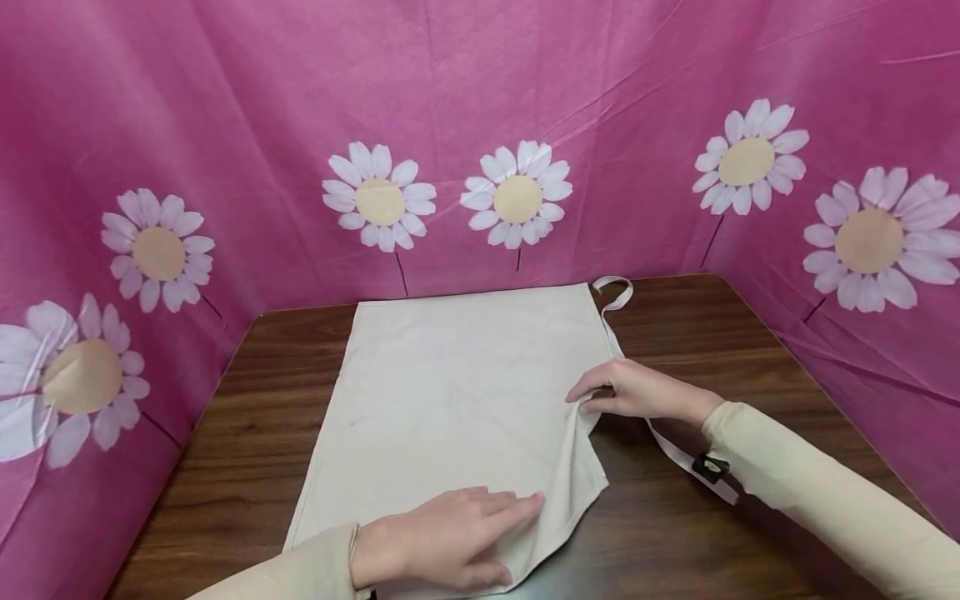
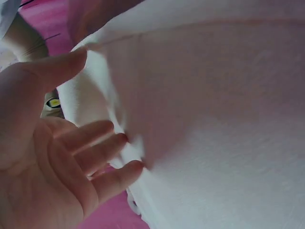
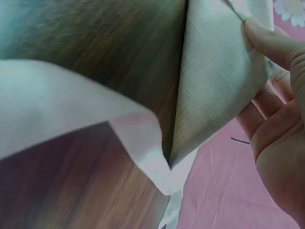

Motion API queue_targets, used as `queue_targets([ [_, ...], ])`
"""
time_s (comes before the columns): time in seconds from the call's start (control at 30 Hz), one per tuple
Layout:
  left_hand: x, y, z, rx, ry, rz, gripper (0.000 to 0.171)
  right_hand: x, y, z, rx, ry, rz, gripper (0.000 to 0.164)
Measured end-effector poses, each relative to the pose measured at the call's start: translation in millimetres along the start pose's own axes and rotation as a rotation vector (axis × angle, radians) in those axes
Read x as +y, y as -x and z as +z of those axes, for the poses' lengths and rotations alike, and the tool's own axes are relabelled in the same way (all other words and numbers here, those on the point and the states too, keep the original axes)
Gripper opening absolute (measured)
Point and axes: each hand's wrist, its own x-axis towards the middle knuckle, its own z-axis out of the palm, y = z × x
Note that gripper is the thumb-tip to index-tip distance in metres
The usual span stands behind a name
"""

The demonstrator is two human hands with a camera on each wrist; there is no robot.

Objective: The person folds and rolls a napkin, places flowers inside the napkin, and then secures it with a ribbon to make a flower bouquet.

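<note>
A cream cloth apron (image 1: 457,400) with a thin white tie (image 1: 671,450) lies spread over the wooden table. At its right edge my right hand (image 1: 637,390) pinches the fabric between thumb and fingers, lifting it into a raised fold (image 1: 573,467). The right wrist view shows the lifted flap (image 3: 219,81) hanging from that grip, with the tie (image 3: 147,138) at its lower corner. My left hand (image 1: 450,537) rests on the near part of the apron, fingers extended toward the fold. In the left wrist view its fingertips (image 2: 128,171) touch the cloth.
The dark wooden table (image 1: 720,358) shows on both sides of the apron. A looped end of the tie (image 1: 618,287) lies by the far right corner. A pink curtain (image 1: 450,75) with white daisies encloses the table at the back and sides.
</note>
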Motion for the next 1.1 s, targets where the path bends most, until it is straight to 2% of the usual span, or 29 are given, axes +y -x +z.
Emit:
queue_targets([
  [0.1, -1.8, -0.1, -3.4, 0.089, 0.022, -0.057, 0.077, 3, -7, 1, 0.008, -0.026, 0.026, 0.018],
  [0.27, -2.0, -3.0, -8.9, 0.195, 0.110, -0.200, 0.060, 6, -19, 3, 0.022, -0.065, 0.085, 0.018],
  [0.4, -2.0, -7.8, -12.5, 0.264, 0.147, -0.253, 0.057, 7, -29, 6, 0.047, -0.046, 0.149, 0.018],
  [0.63, -10.4, -7.7, -10.1, 0.258, 0.089, -0.299, 0.079, 6, -46, 14, 0.093, -0.046, 0.254, 0.019],
  [0.83, -22.7, -8.2, -8.5, 0.258, 0.090, -0.366, 0.065, 10, -53, 19, 0.104, -0.068, 0.270, 0.017],
  [1.1, -36.3, -11.6, -8.7, 0.274, 0.084, -0.370, 0.045, 15, -53, 20, 0.089, -0.103, 0.292, 0.017],
])
